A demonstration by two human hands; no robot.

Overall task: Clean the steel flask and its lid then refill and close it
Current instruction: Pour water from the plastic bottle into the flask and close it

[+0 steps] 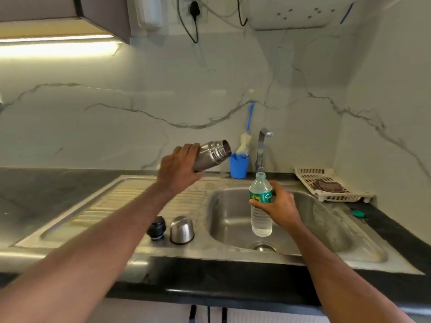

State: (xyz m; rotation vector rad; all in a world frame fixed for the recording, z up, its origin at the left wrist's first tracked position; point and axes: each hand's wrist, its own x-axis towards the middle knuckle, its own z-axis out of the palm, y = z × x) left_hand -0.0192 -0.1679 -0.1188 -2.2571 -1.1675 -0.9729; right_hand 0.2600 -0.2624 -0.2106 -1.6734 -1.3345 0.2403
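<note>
Sink (303,229): one flask (211,155), one bottle (261,206), two lids (182,229).

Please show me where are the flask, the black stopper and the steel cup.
flask (213,155): head view, on its ribbed neck, beyond the left hand's grip.
black stopper (156,228): head view, on its side, on the drainboard.
steel cup (182,229): head view, on its domed wall.
</note>
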